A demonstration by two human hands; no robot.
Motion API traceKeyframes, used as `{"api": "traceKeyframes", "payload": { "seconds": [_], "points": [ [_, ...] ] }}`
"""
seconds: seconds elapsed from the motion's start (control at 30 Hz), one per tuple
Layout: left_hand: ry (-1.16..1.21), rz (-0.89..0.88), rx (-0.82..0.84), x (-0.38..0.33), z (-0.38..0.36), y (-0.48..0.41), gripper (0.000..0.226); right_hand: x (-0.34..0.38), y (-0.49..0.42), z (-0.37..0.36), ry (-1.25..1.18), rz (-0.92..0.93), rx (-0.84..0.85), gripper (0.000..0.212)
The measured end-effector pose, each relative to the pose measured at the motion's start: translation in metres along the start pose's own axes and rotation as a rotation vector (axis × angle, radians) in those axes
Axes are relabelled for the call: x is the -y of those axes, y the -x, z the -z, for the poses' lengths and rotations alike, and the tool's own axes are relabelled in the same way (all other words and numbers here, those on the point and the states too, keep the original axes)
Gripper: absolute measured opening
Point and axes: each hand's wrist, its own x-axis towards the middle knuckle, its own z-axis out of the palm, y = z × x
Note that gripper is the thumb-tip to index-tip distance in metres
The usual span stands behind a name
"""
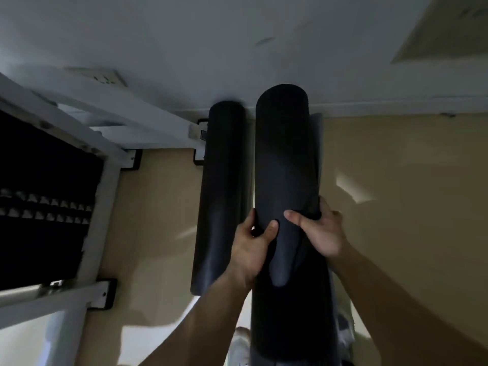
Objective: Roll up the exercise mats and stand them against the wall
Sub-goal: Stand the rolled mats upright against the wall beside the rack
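I hold a rolled black exercise mat (285, 154) upright in both hands, near the middle of the view. My left hand (250, 247) grips its left side and my right hand (322, 231) grips its right side, thumbs across the front. Its loose outer edge sticks out on the right. A second rolled black mat (224, 194) stands just to the left, its top touching the white wall (237, 48). The held mat's top is close to the wall; I cannot tell whether it touches.
A white metal frame (105, 159) with black foot pads and a dark panel stands at the left, close to the second mat. The tan floor (396, 207) stretches to the right. A wall socket (105, 76) sits at the upper left.
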Motion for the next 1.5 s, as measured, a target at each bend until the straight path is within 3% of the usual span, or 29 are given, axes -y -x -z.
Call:
{"api": "traceKeyframes", "payload": {
  "seconds": [0.1,0.17,0.43,0.63,0.7,0.8,0.93,1.03,1.17,1.5],
  "points": [
    [-0.138,0.016,-0.068,0.006,0.008,-0.067,0.094,-0.002,-0.06,-0.032,-0.04,-0.013,-0.03,0.089],
    [-0.232,0.041,-0.106,0.016,0.01,-0.105,0.103,-0.009,-0.091,-0.05,-0.068,-0.046,-0.041,0.081],
    [-0.431,-0.009,-0.188,0.036,0.003,-0.177,0.08,-0.061,-0.207,-0.105,-0.131,-0.031,0.026,0.099],
    [-0.66,-0.053,-0.137,0.032,0.018,-0.173,0.073,-0.045,-0.203,-0.095,0.029,-0.041,0.082,0.123],
    [-0.76,-0.04,-0.116,0.022,0.023,-0.163,0.071,-0.024,-0.181,-0.085,0.214,-0.044,0.122,0.129],
    [-0.959,-0.053,-0.089,0.004,0.029,-0.13,0.07,0.001,-0.13,-0.062,0.563,-0.008,0.081,0.102],
    [-1.062,-0.017,-0.072,-0.026,0.033,-0.062,0.069,0.025,-0.058,-0.021,0.686,0.018,0.147,0.079],
    [-1.079,-0.01,-0.041,-0.052,0.028,-0.004,0.06,0.045,0.0,0.013,0.861,0.081,0.135,0.087],
    [-1.157,-0.054,0.032,-0.081,0.015,0.06,0.051,0.073,0.069,0.058,0.883,0.106,0.122,0.069],
    [-1.401,-0.27,0.197,-0.075,-0.026,0.219,0.062,0.028,0.266,0.138,0.805,-0.011,-0.052,0.065]
  ]
}}
